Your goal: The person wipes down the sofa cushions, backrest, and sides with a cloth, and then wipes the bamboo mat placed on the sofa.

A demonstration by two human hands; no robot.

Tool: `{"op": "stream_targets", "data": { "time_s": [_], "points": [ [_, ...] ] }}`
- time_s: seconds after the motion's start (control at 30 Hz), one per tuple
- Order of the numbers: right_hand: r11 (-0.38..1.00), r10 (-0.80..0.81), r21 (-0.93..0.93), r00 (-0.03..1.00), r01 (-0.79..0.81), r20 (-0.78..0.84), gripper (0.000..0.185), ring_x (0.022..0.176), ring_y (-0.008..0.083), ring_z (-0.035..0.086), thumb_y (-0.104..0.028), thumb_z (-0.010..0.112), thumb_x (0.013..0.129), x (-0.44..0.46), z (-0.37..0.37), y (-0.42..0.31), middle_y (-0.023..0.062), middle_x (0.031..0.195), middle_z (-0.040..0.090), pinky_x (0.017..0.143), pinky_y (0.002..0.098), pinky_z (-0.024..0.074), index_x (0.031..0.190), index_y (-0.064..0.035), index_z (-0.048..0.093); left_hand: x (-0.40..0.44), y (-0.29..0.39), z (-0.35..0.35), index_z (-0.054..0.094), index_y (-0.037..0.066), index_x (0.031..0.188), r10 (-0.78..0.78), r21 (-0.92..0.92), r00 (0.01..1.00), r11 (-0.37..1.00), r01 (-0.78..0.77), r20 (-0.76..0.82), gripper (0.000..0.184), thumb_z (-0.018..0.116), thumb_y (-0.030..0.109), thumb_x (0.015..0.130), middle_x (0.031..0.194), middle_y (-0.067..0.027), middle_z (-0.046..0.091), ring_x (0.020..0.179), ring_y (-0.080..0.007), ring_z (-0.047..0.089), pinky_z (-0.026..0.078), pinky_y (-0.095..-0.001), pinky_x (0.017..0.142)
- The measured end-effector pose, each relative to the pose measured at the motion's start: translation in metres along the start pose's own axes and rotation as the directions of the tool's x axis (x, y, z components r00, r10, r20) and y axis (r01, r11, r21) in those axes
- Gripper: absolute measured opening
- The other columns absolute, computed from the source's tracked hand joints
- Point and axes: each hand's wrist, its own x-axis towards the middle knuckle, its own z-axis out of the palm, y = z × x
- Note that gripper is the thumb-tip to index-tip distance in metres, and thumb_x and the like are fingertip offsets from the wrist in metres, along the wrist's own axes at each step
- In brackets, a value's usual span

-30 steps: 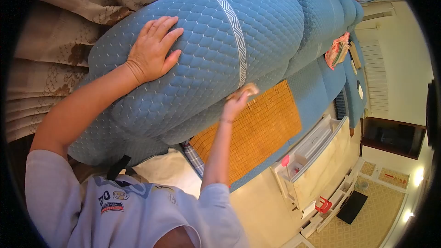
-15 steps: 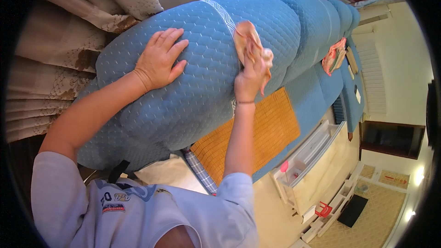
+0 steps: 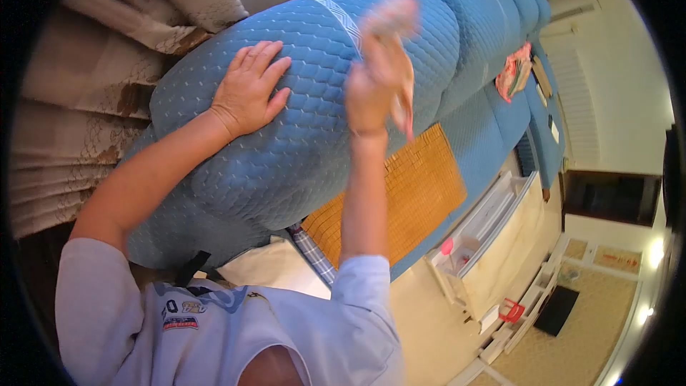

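My left hand (image 3: 250, 89) lies flat with fingers spread on the blue quilted sofa cover (image 3: 314, 86), over the sofa's rounded back. My right hand (image 3: 368, 100), smeared by motion, grips a pinkish-tan cloth (image 3: 402, 89). One end of the cloth sticks out beyond the fingers and another hangs down at the side. Below them, a woven orange-brown mat (image 3: 400, 193) covers part of the seat. I cannot tell whether the cloth touches the cover.
Patterned curtains (image 3: 107, 93) hang at the left. Farther along the sofa lies a pink patterned bundle (image 3: 513, 73). A low table (image 3: 500, 243) with an open compartment stands to the right, near a small red chair (image 3: 511, 311). A dark screen (image 3: 557, 311) is beyond.
My right hand has moved slightly left and up with the cloth, whose upper end has swung upward. My left hand stays flat on the sofa cover. The view has shifted a little.
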Motion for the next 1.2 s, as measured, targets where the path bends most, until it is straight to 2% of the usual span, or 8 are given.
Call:
{"op": "stream_targets", "data": {
  "time_s": [0.33, 0.4, 0.57, 0.63, 0.67, 0.8, 0.93, 1.2],
  "points": [
    [0.950, 0.052, -0.313, 0.986, 0.000, 0.156, 0.021, 0.094, 0.0284, 0.057, 0.002, 0.049, 0.075, -0.005, -0.008, 0.089, 0.0109, 0.096, 0.064, 0.086, 0.0372, 0.0443, 0.088, -0.0048, 0.064, 0.004, 0.002, 0.001, 0.052, 0.003, 0.117, 0.026, 0.030, 1.000, 0.999, -0.026, -0.001, 0.044, 0.060, 0.020, 0.077, 0.130, -0.0180, 0.045, 0.122, -0.0351, 0.040, 0.029, -0.0447, 0.103],
    [0.909, -0.092, -0.418, 0.983, 0.018, -0.160, 0.025, 0.095, 0.0308, 0.058, 0.002, 0.047, 0.075, -0.013, -0.027, 0.150, 0.0134, 0.096, 0.064, 0.086, 0.0375, 0.0452, 0.092, -0.0033, 0.064, 0.004, 0.003, 0.001, 0.051, 0.002, 0.119, 0.028, 0.025, 0.999, 0.999, -0.029, 0.018, 0.045, 0.059, 0.018, 0.077, 0.132, -0.0180, 0.044, 0.122, -0.0362, 0.039, 0.029, -0.0451, 0.103],
    [0.571, 0.782, -0.338, 0.621, -0.748, -0.052, 0.035, 0.114, 0.0371, 0.050, 0.000, 0.044, 0.080, -0.101, -0.050, 0.228, 0.0208, 0.122, 0.055, 0.095, 0.0403, 0.0395, 0.112, -0.0003, 0.059, 0.004, 0.003, 0.004, 0.050, 0.002, 0.119, 0.031, 0.043, 0.999, 0.999, -0.032, 0.010, 0.045, 0.059, 0.016, 0.078, 0.131, -0.0183, 0.044, 0.121, -0.0365, 0.040, 0.029, -0.0448, 0.103],
    [0.651, 0.682, -0.284, 0.707, -0.704, -0.188, 0.037, 0.115, 0.0404, 0.047, 0.000, 0.040, 0.084, -0.138, -0.031, 0.228, 0.0256, 0.127, 0.049, 0.097, 0.0415, 0.0374, 0.118, 0.0036, 0.052, 0.004, 0.003, 0.004, 0.050, 0.002, 0.120, 0.051, 0.053, 0.999, 0.997, -0.052, 0.010, 0.045, 0.058, 0.016, 0.078, 0.131, -0.0183, 0.044, 0.121, -0.0365, 0.040, 0.029, -0.0448, 0.103],
    [0.425, 0.903, 0.276, 0.383, -0.862, -0.196, 0.039, 0.117, 0.0407, 0.046, 0.000, 0.038, 0.085, -0.155, -0.018, 0.232, 0.0298, 0.128, 0.046, 0.098, 0.0410, 0.0359, 0.123, 0.0072, 0.045, 0.004, 0.004, 0.005, 0.049, 0.002, 0.120, 0.055, 0.069, 0.998, 0.996, -0.056, 0.004, 0.044, 0.058, 0.016, 0.079, 0.131, -0.0182, 0.044, 0.121, -0.0365, 0.040, 0.029, -0.0449, 0.103],
    [0.550, 0.736, -0.348, 0.637, -0.759, -0.228, 0.042, 0.106, 0.0469, 0.045, 0.003, 0.042, 0.083, -0.211, 0.003, 0.155, 0.0292, 0.124, 0.043, 0.096, 0.0446, 0.0350, 0.125, 0.0068, 0.039, 0.003, 0.004, 0.008, 0.049, 0.002, 0.120, 0.062, 0.102, 0.998, 0.993, -0.062, 0.005, 0.042, 0.055, 0.017, 0.081, 0.131, -0.0183, 0.045, 0.121, -0.0365, 0.041, 0.029, -0.0445, 0.103],
    [0.690, 0.647, -0.337, 0.755, -0.640, -0.107, 0.051, 0.098, 0.0439, 0.044, 0.009, 0.046, 0.072, -0.245, -0.007, 0.059, 0.0244, 0.106, 0.046, 0.086, 0.0477, 0.0373, 0.123, 0.0059, 0.042, 0.003, 0.005, 0.010, 0.050, 0.001, 0.120, 0.082, 0.124, 0.997, 0.989, -0.080, -0.011, 0.041, 0.054, 0.018, 0.083, 0.131, -0.0186, 0.045, 0.121, -0.0361, 0.041, 0.029, -0.0436, 0.103],
    [0.631, 0.775, -0.159, 0.627, -0.759, 0.082, 0.046, 0.095, 0.0403, 0.046, 0.008, 0.052, 0.067, -0.322, -0.013, -0.129, 0.0189, 0.100, 0.049, 0.084, 0.0438, 0.0413, 0.113, 0.0027, 0.052, 0.001, 0.002, 0.016, 0.051, 0.002, 0.119, 0.119, 0.135, 0.992, 0.984, -0.113, -0.032, 0.040, 0.055, 0.020, 0.083, 0.129, -0.0179, 0.047, 0.121, -0.0350, 0.042, 0.029, -0.0435, 0.102]
  ]
}}
